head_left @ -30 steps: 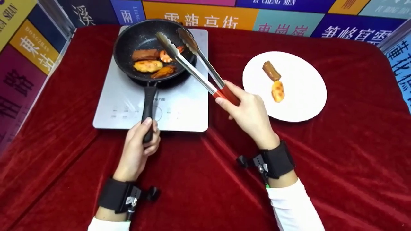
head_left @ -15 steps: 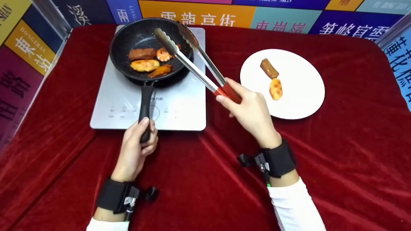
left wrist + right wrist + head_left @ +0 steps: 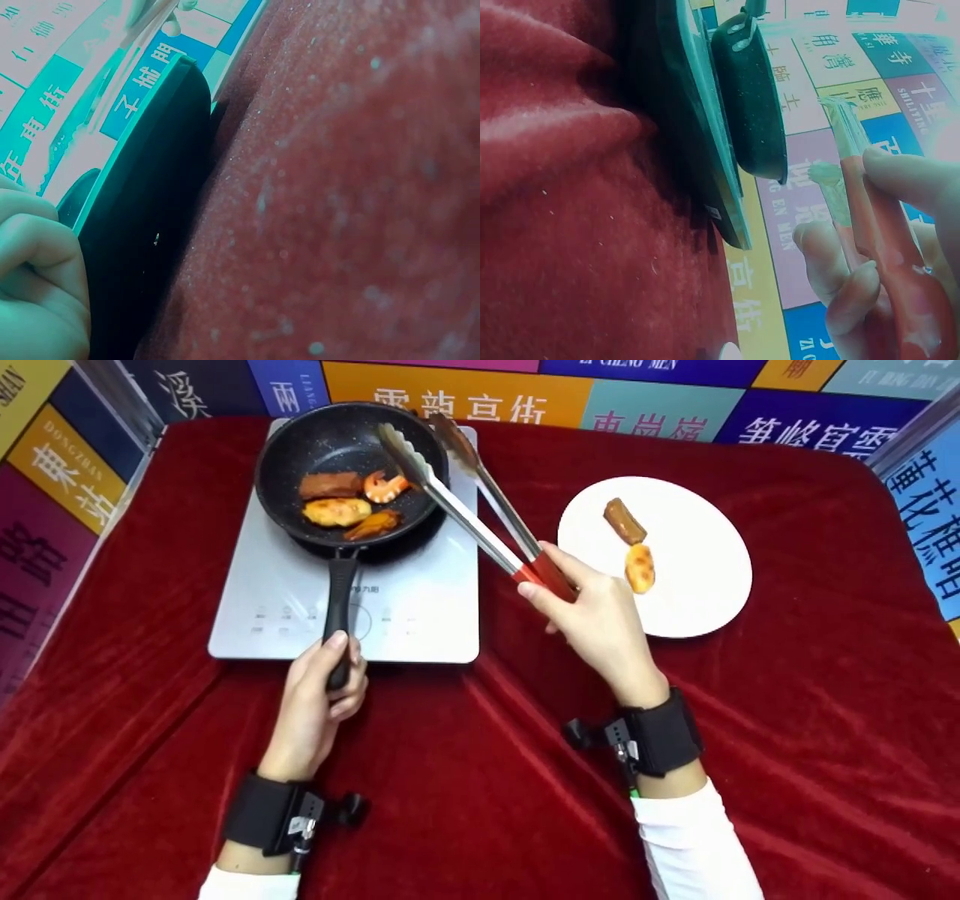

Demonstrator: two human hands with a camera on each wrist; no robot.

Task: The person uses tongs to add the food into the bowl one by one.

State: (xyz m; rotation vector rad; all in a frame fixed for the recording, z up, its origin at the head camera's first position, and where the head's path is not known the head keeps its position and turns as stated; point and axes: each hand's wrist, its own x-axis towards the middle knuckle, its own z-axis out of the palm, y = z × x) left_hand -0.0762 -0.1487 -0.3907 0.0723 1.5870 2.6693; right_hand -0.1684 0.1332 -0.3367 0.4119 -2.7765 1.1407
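My left hand (image 3: pixel 319 690) grips the black handle of a frying pan (image 3: pixel 349 431), which sits on a white induction cooker (image 3: pixel 285 592). In the pan lie a brown rib-like piece (image 3: pixel 330 485), a shrimp (image 3: pixel 384 487), a yellow oval piece (image 3: pixel 337 512) and an orange-brown piece (image 3: pixel 373 525). My right hand (image 3: pixel 592 615) holds metal tongs (image 3: pixel 480 529) by their red grips. The tong arms stand apart, one tip over the pan's right side, the other by its right rim, with nothing between them. In the right wrist view, thumb and fingers wrap the red grips (image 3: pixel 885 240).
To the right is a white plate (image 3: pixel 697 570) bearing a brown rib-like piece (image 3: pixel 624 521) and a yellow oval piece (image 3: pixel 640 568). Dark red cloth (image 3: pixel 480 780) covers the table. Panels with printed characters (image 3: pixel 457 397) stand along the back and sides.
My right hand and the tongs have shifted slightly right, so more of the shrimp shows. The left hand keeps its grip on the pan handle; the whole view has shifted a little.
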